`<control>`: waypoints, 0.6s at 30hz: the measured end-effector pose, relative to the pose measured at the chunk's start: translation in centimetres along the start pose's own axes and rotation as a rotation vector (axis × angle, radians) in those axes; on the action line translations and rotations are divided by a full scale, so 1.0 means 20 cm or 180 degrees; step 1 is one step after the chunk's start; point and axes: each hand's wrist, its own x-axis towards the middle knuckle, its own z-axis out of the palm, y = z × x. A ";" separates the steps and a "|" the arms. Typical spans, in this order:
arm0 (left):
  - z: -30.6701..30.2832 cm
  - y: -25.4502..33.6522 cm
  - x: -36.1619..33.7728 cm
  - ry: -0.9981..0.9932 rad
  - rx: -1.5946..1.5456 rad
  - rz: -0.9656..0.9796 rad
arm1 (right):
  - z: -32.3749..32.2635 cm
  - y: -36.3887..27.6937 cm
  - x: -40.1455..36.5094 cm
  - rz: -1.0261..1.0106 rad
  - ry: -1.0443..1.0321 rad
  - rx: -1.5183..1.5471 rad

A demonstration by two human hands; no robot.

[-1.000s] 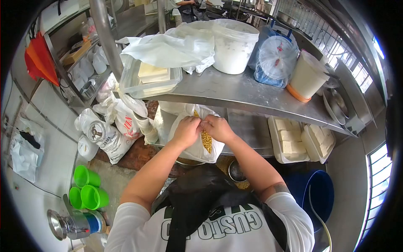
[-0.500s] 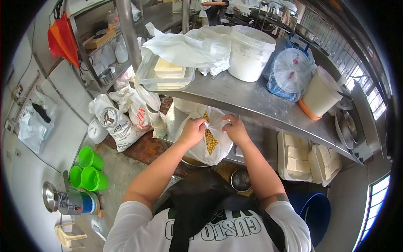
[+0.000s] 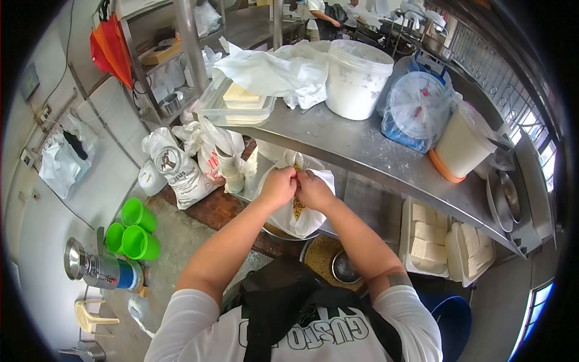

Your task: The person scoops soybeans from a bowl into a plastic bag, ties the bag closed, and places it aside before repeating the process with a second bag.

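A white plastic bag (image 3: 284, 218) holds yellow beans or kernels (image 3: 298, 209), which show through the gap at its front. My left hand (image 3: 278, 187) is closed on the bag's upper edge. Right beside it, my right hand (image 3: 314, 191) pinches the rim too, the two hands meeting over the opening. The fingertips are partly hidden behind the hands. Under the bag the edge of a metal basin (image 3: 277, 233) shows. Below and to the right sits a container of similar yellow grains (image 3: 316, 256), with a small metal bowl (image 3: 345, 267) lying in it.
A steel shelf (image 3: 356, 142) crosses ahead, carrying a white bucket (image 3: 359, 81) and a clear plastic box (image 3: 232, 111). Trays of pale blocks (image 3: 427, 238) stand at right, near a blue barrel (image 3: 453, 323). Sacks (image 3: 181, 175) and green buckets (image 3: 140, 242) are at left.
My hands have come together from opposite sides of the bag's mouth, narrowing the gap over the grains. The camera view has shifted slightly, showing more of the grain container below.
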 end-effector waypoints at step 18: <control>-1.05 -0.71 -1.30 0.0336 0.0228 -0.0479 | 0.14 -0.27 -0.04 0.1006 -0.0108 -0.1008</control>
